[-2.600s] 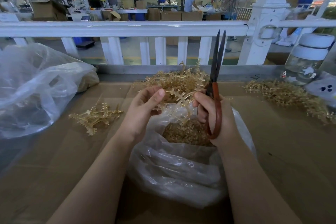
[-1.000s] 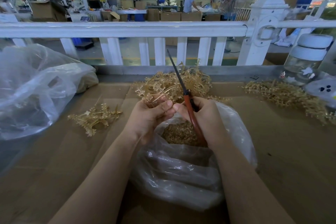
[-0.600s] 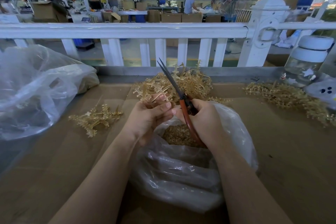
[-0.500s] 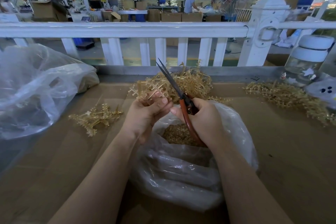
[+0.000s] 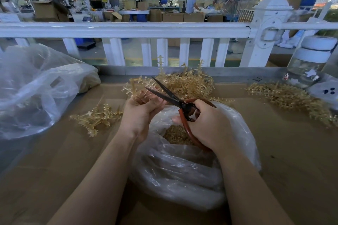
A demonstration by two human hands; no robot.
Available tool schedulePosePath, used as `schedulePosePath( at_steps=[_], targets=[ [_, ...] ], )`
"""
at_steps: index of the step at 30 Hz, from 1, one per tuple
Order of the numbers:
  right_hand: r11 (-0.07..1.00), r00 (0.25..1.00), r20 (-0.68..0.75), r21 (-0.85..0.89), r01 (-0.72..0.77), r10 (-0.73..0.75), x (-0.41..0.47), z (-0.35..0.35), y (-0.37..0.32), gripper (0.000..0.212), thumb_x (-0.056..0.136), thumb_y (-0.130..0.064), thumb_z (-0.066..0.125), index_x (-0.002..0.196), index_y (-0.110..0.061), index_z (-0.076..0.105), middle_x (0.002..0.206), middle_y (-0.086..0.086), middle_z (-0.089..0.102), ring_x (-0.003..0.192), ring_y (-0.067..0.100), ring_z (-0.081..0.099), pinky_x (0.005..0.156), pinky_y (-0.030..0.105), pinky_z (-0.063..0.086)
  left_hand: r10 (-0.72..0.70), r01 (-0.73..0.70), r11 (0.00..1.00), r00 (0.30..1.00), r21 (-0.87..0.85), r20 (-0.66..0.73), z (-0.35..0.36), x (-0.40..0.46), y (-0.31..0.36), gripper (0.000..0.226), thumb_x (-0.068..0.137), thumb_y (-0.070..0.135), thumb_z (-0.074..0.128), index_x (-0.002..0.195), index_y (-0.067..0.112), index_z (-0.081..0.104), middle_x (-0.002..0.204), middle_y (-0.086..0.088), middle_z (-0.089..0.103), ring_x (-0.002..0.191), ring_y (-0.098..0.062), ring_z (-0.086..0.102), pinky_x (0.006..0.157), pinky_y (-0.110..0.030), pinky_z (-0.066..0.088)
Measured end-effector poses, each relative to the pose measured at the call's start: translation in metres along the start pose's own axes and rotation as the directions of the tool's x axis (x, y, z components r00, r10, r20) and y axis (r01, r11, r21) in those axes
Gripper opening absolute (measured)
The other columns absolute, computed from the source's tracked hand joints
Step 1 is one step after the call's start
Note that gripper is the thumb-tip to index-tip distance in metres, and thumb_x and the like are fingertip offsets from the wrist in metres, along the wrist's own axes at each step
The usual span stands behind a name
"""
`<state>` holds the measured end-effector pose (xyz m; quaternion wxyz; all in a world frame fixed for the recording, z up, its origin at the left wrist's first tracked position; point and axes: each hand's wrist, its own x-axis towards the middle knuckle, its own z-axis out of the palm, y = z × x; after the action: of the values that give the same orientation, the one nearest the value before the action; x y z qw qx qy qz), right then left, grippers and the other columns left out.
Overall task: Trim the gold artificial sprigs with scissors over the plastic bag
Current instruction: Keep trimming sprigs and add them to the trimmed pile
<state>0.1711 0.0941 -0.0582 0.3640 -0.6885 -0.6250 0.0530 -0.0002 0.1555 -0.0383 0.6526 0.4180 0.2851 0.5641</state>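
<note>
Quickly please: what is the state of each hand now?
Left hand: closed, holding a gold sprig.
Right hand: closed, gripping the scissors, blades open.

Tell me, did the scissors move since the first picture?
Yes. The scissors tipped over to the left: their blades stood up against the white fence rail before, and now they lean low, open, by the sprig in the left hand.

Gold plastic artificial sprig [image 5: 136,87], branched with small cross-shaped tips, held upright above crumpled clear plastic bag [image 5: 182,175]. Black-bladed scissors with red-orange loop handles [image 5: 175,99], blades parted, tips pointing up-left against sprig stems. Bag mouth open on brown cardboard, gold trimmed bits [image 5: 175,136] heaped inside.
</note>
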Motion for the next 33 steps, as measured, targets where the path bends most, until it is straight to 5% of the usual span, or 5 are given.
schedulePosePath(
  at_steps=[4, 11, 16, 25, 33],
  targets=[
    [0.998, 0.999, -0.025, -0.066, 0.018, -0.020, -0.0001, -0.0013, -0.0004, 0.058, 0.073, -0.082, 0.062, 0.108, -0.036, 0.062, 0.081, -0.026, 0.051, 0.081, 0.000, 0.049, 0.063, 0.007, 0.030, 0.044, -0.044, 0.999, 0.998, 0.021, 0.034, -0.0021, 0.0013, -0.0001, 0.015, 0.081, -0.012, 0.063, 0.084, 0.003, 0.062, 0.074, -0.005, 0.069, 0.073, -0.016, 0.069, 0.085, -0.029, 0.059],
    [0.996, 0.999, -0.030, -0.083, 0.017, -0.020, -0.0002, -0.0003, 0.0012, 0.059, 0.071, -0.085, 0.058, 0.103, -0.035, 0.063, 0.080, -0.024, 0.056, 0.079, 0.002, 0.053, 0.061, 0.012, 0.035, 0.079, -0.081, 0.995, 0.996, 0.049, 0.050, -0.0016, 0.0010, -0.0015, 0.019, 0.084, -0.014, 0.060, 0.081, 0.005, 0.063, 0.071, -0.002, 0.072, 0.072, -0.015, 0.070, 0.084, -0.029, 0.059],
    [0.993, 1.000, -0.014, -0.112, -0.022, 0.021, 0.0027, 0.0013, 0.0015, 0.064, 0.068, -0.091, 0.051, 0.102, -0.038, 0.063, 0.084, -0.022, 0.062, 0.078, 0.004, 0.055, 0.061, 0.019, 0.039, 0.079, -0.078, 0.996, 0.996, -0.036, 0.034, -0.0015, 0.0013, -0.0001, 0.027, 0.068, -0.003, 0.071, 0.092, 0.002, 0.058, 0.074, -0.004, 0.070, 0.074, -0.016, 0.071, 0.086, -0.032, 0.058],
    [0.992, 0.996, -0.091, -0.128, 0.008, -0.020, 0.0004, -0.0017, -0.0019, 0.074, 0.064, -0.093, 0.036, 0.099, -0.036, 0.067, 0.077, -0.023, 0.059, 0.068, 0.000, 0.048, 0.056, 0.012, 0.033, 0.091, -0.091, 0.995, 0.996, -0.028, 0.016, -0.0016, 0.0006, -0.0003, 0.022, 0.068, 0.000, 0.070, 0.089, 0.002, 0.061, 0.074, -0.004, 0.072, 0.075, -0.016, 0.071, 0.084, -0.030, 0.059],
    [0.992, 0.999, -0.046, -0.128, 0.011, -0.017, -0.0007, -0.0023, -0.0040, 0.059, 0.071, -0.087, 0.056, 0.101, -0.038, 0.064, 0.083, -0.021, 0.064, 0.077, 0.002, 0.056, 0.058, 0.013, 0.036, 0.084, -0.083, 0.995, 0.996, -0.058, 0.024, -0.0032, 0.0006, 0.0007, 0.039, 0.068, 0.002, 0.070, 0.104, -0.001, 0.056, 0.081, -0.009, 0.067, 0.077, -0.018, 0.069, 0.083, -0.030, 0.058]
  ],
)
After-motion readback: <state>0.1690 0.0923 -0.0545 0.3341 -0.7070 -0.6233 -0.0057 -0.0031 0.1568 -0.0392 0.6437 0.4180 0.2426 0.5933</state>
